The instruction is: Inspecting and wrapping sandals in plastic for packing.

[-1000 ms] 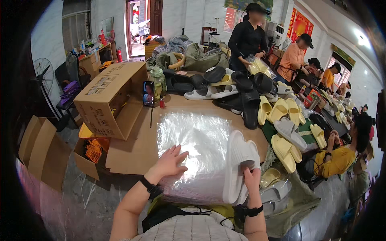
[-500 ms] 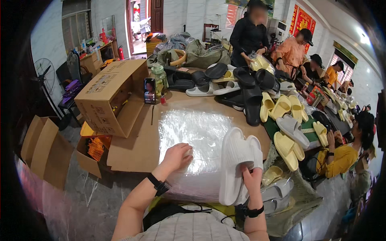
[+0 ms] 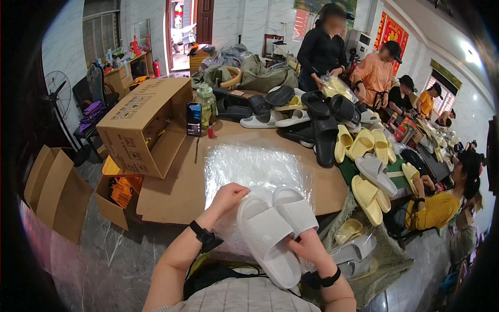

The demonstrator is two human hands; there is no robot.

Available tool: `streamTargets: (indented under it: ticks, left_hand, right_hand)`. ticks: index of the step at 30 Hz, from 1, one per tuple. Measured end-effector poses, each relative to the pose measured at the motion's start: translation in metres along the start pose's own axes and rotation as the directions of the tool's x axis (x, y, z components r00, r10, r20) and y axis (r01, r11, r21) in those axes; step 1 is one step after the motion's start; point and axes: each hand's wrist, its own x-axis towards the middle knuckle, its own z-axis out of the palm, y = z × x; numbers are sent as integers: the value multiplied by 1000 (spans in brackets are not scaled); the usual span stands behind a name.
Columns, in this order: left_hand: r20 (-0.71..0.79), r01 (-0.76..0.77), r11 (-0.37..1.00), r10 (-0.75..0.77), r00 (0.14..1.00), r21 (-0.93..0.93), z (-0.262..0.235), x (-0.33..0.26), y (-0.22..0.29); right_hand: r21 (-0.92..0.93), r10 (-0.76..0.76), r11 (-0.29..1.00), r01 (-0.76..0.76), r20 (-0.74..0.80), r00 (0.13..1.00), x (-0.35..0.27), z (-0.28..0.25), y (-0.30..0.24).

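Observation:
A pair of white slide slippers [image 3: 265, 234] is tilted over the front of a stack of clear plastic bags [image 3: 249, 162]. My right hand [image 3: 310, 247] grips the pair, its fingers reaching in under the straps and partly hidden there. By the slippers' toe ends, my left hand [image 3: 228, 198] has thumb and fingertips pinched together on the top bag's edge. The bag film around those fingertips is crumpled and hard to trace. The stack lies on a cardboard sheet [image 3: 171, 196] covering the table.
An open carton [image 3: 143, 125] stands at the left, near a propped phone [image 3: 194, 119], a glass jar [image 3: 206, 101] and a small red bottle [image 3: 211, 131]. Black slippers [image 3: 325, 138] and yellow slippers [image 3: 368, 197] are heaped right. Several people work along the far right side.
My right hand has brought the white slippers leftward and turned their toes toward my left hand. The left hand's fingers, earlier resting on the bags, are now pinched at the bag's edge.

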Motion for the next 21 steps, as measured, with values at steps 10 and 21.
streamTargets:
  ticks: [10, 21]
  left_hand:
    - [-103, -514, 796, 568, 816, 320, 12, -16, 15]
    - [47, -710, 674, 718, 695, 202, 36, -53, 50]
  right_hand:
    - [-339, 242, 915, -217, 32, 970, 2, 21, 17]
    - [-454, 123, 887, -87, 50, 991, 51, 49, 39]
